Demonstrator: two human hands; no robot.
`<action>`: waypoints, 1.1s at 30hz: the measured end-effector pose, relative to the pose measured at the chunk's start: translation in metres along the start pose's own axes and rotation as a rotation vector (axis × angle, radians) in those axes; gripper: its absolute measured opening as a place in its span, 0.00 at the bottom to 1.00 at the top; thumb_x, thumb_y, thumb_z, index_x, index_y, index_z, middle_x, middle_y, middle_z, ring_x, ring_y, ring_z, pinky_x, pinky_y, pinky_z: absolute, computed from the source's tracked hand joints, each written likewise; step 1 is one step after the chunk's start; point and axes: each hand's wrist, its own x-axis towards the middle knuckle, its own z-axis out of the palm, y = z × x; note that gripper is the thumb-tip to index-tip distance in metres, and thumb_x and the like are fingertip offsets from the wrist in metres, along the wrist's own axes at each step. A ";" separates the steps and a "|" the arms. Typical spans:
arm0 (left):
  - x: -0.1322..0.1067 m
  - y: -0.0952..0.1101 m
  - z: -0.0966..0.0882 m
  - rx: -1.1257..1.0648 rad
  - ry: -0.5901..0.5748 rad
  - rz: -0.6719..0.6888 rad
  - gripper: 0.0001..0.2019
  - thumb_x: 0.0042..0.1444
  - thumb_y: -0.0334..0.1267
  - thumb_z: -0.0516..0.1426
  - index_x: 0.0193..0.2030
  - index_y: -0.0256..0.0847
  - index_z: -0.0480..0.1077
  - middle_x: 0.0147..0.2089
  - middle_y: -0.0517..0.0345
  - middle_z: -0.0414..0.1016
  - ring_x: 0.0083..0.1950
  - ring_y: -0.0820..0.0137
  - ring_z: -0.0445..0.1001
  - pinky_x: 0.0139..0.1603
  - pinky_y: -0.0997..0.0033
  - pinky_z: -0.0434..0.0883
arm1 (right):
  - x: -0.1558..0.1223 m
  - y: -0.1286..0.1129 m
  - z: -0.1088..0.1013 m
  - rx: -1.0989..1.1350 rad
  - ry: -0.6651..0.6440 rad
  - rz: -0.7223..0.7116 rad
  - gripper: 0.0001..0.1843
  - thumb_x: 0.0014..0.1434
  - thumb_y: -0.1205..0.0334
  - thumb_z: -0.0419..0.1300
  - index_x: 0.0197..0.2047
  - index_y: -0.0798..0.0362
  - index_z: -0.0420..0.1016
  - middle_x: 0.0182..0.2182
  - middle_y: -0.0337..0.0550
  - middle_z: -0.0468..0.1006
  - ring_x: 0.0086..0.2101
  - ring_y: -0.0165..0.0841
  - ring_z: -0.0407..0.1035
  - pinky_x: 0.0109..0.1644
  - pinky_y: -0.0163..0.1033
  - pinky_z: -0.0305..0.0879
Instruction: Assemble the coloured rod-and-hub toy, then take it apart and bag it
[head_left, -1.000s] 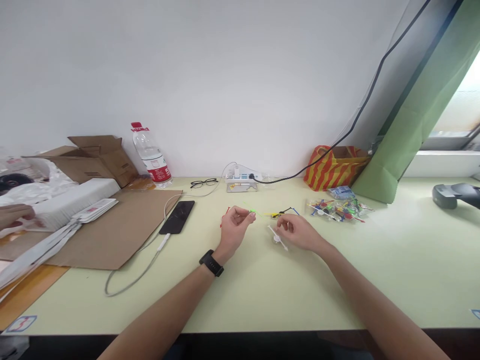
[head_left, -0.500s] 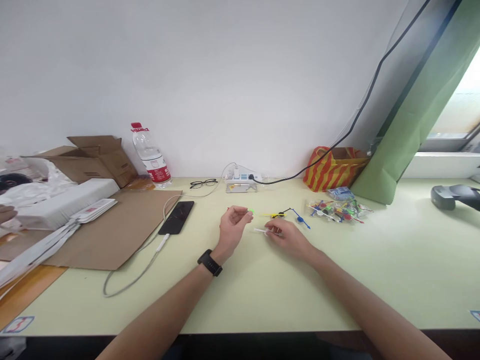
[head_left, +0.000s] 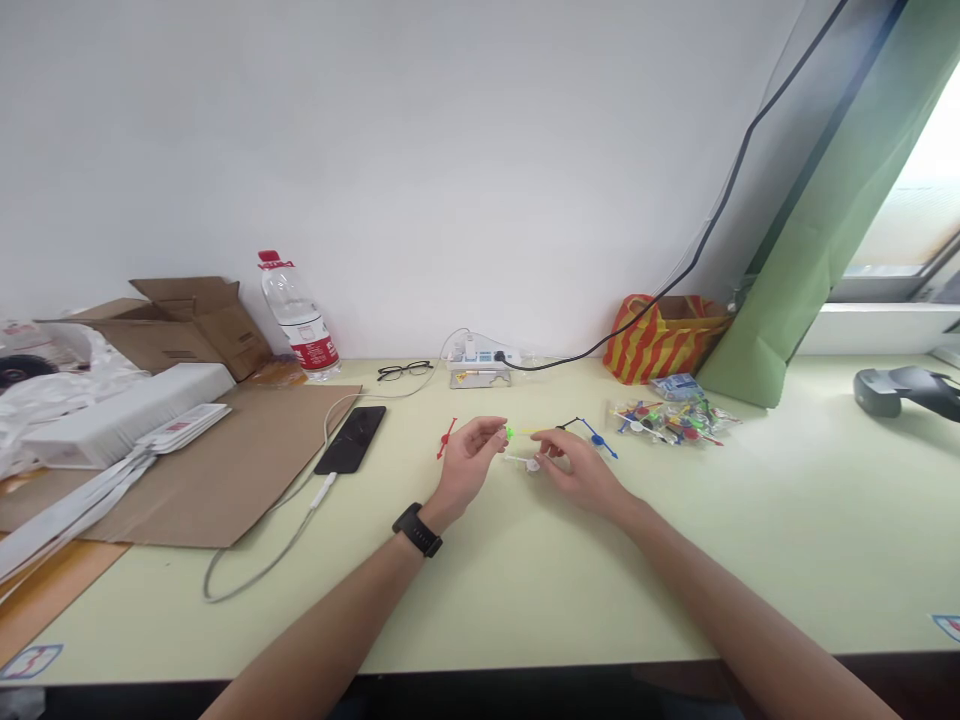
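Surface point(head_left: 487, 600): bare stretch in front of me, probably so my forearms have room. Cardboard sheet point(head_left: 210, 480) lies flat off to my left, well clear of the work. Striped bag point(head_left: 637, 345) is at the back against the wall, out of my reach path, I'd say.

Phone point(head_left: 350, 440) lies flat on my left, cable plugged into its near end, so the lead loops away from my fingers.

Packet of small plastic pieces point(head_left: 671, 422) is on my right, likely there for easy access.

Left fingers point(head_left: 496, 438) closed, thumb against index, pinching the green piece point(head_left: 510, 433) just above the surface. Most of it is hidden; my guess is a tip grip because the part is tiny, and it leaves one end exposed toward my right.

Right fingers point(head_left: 556, 438) curled, tips together on the right end of the white piece point(head_left: 532, 465), disc and left arm left free. Looks like a pinch; exact contact hidden.

Blue piece point(head_left: 598, 440) and black piece point(head_left: 571, 423) meet end to end beyond my right; can't tell if locked. Yellow piece point(head_left: 529, 431) shows as a thin strip between my hands. Red piece point(head_left: 445, 439) sits apart, just left of my left.
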 end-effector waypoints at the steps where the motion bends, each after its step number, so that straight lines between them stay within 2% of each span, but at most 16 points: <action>1: 0.000 0.000 0.000 0.015 -0.021 -0.003 0.13 0.57 0.44 0.66 0.46 0.40 0.79 0.43 0.52 0.80 0.40 0.67 0.78 0.46 0.67 0.76 | 0.000 -0.003 -0.002 -0.004 0.020 0.000 0.19 0.69 0.58 0.54 0.61 0.49 0.70 0.38 0.46 0.77 0.37 0.37 0.70 0.45 0.43 0.68; 4: -0.001 0.001 0.000 0.043 -0.090 -0.019 0.12 0.58 0.45 0.66 0.45 0.40 0.80 0.40 0.53 0.80 0.37 0.68 0.76 0.42 0.68 0.75 | -0.004 -0.013 -0.008 -0.010 0.088 -0.005 0.25 0.71 0.56 0.49 0.69 0.49 0.61 0.32 0.42 0.73 0.31 0.36 0.66 0.39 0.42 0.66; 8: -0.001 0.005 0.000 0.049 -0.140 -0.047 0.12 0.58 0.45 0.66 0.43 0.40 0.81 0.35 0.53 0.79 0.35 0.68 0.75 0.38 0.68 0.74 | -0.010 -0.021 -0.014 0.038 0.182 -0.123 0.32 0.72 0.50 0.44 0.76 0.50 0.48 0.33 0.42 0.71 0.31 0.36 0.66 0.39 0.42 0.65; 9: -0.002 0.006 0.001 0.046 -0.154 -0.049 0.12 0.58 0.45 0.66 0.43 0.40 0.81 0.35 0.53 0.79 0.34 0.68 0.74 0.38 0.68 0.73 | -0.011 -0.022 -0.014 0.052 0.212 -0.153 0.35 0.72 0.47 0.45 0.76 0.52 0.48 0.34 0.43 0.71 0.32 0.37 0.66 0.38 0.43 0.65; 10: -0.002 0.007 0.001 0.041 -0.170 -0.048 0.12 0.58 0.45 0.66 0.44 0.40 0.81 0.35 0.53 0.79 0.34 0.68 0.74 0.38 0.68 0.73 | -0.012 -0.023 -0.014 0.062 0.231 -0.165 0.36 0.70 0.44 0.46 0.74 0.54 0.51 0.35 0.44 0.71 0.32 0.38 0.66 0.38 0.43 0.65; 11: -0.002 0.008 0.001 0.036 -0.179 -0.046 0.12 0.58 0.45 0.66 0.44 0.40 0.81 0.35 0.53 0.79 0.34 0.68 0.75 0.38 0.68 0.73 | -0.012 -0.023 -0.013 0.069 0.225 -0.150 0.34 0.70 0.41 0.46 0.70 0.54 0.60 0.35 0.45 0.71 0.32 0.38 0.66 0.38 0.43 0.64; 12: -0.002 0.008 0.000 0.029 -0.175 -0.041 0.12 0.58 0.45 0.66 0.44 0.40 0.81 0.35 0.53 0.79 0.35 0.68 0.75 0.38 0.68 0.73 | -0.011 -0.024 -0.011 0.077 0.186 -0.106 0.31 0.70 0.40 0.44 0.60 0.53 0.70 0.32 0.44 0.71 0.31 0.37 0.65 0.36 0.42 0.63; 13: -0.002 0.008 0.000 0.022 -0.158 -0.036 0.12 0.58 0.45 0.66 0.44 0.40 0.81 0.35 0.53 0.79 0.35 0.67 0.75 0.38 0.68 0.74 | -0.010 -0.025 -0.010 0.093 0.121 -0.046 0.30 0.71 0.39 0.42 0.47 0.52 0.77 0.28 0.43 0.70 0.29 0.36 0.64 0.35 0.42 0.61; 14: -0.001 0.008 -0.001 0.013 -0.131 -0.030 0.12 0.58 0.45 0.67 0.44 0.40 0.81 0.34 0.53 0.79 0.35 0.67 0.75 0.39 0.67 0.74 | -0.009 -0.025 -0.009 0.117 0.050 0.014 0.32 0.72 0.39 0.40 0.32 0.50 0.75 0.23 0.41 0.67 0.26 0.35 0.62 0.33 0.41 0.59; 15: -0.001 0.007 -0.002 0.004 -0.099 -0.024 0.12 0.57 0.45 0.67 0.43 0.40 0.81 0.34 0.53 0.79 0.35 0.67 0.76 0.39 0.67 0.74 | -0.007 -0.026 -0.008 0.152 -0.002 0.061 0.35 0.72 0.40 0.38 0.22 0.50 0.67 0.19 0.39 0.62 0.23 0.33 0.58 0.31 0.41 0.56; 16: 0.000 0.006 -0.002 -0.005 -0.068 -0.019 0.12 0.57 0.45 0.67 0.43 0.40 0.81 0.34 0.53 0.79 0.36 0.67 0.76 0.40 0.67 0.75 | -0.006 -0.027 -0.007 0.195 -0.020 0.090 0.37 0.73 0.40 0.35 0.18 0.49 0.59 0.16 0.39 0.57 0.21 0.32 0.55 0.30 0.42 0.53; 18: 0.003 0.001 -0.004 -0.012 -0.028 -0.016 0.13 0.56 0.46 0.67 0.43 0.40 0.81 0.35 0.53 0.80 0.37 0.67 0.78 0.42 0.66 0.76 | -0.003 -0.028 -0.009 0.273 0.041 0.101 0.38 0.73 0.38 0.33 0.16 0.49 0.53 0.15 0.39 0.55 0.21 0.33 0.53 0.29 0.42 0.51; 21: 0.006 -0.008 -0.007 0.001 -0.003 -0.033 0.15 0.55 0.47 0.68 0.43 0.39 0.79 0.39 0.51 0.81 0.39 0.65 0.80 0.45 0.64 0.78 | -0.002 -0.028 -0.015 0.322 0.137 0.104 0.40 0.72 0.36 0.32 0.16 0.49 0.57 0.16 0.41 0.59 0.22 0.34 0.54 0.30 0.43 0.52; 26: 0.008 -0.018 -0.008 0.048 0.025 -0.056 0.17 0.53 0.48 0.69 0.43 0.38 0.78 0.40 0.50 0.82 0.41 0.63 0.81 0.48 0.60 0.79 | -0.003 -0.027 -0.016 0.264 0.088 0.099 0.39 0.72 0.36 0.36 0.19 0.50 0.65 0.18 0.41 0.65 0.23 0.33 0.59 0.32 0.42 0.55; 33: 0.008 -0.020 -0.008 0.043 0.003 -0.070 0.17 0.52 0.49 0.69 0.42 0.39 0.78 0.40 0.51 0.82 0.41 0.64 0.81 0.47 0.60 0.80 | -0.005 -0.029 -0.012 0.158 0.026 0.057 0.38 0.73 0.39 0.38 0.20 0.50 0.66 0.19 0.41 0.68 0.24 0.33 0.63 0.34 0.41 0.58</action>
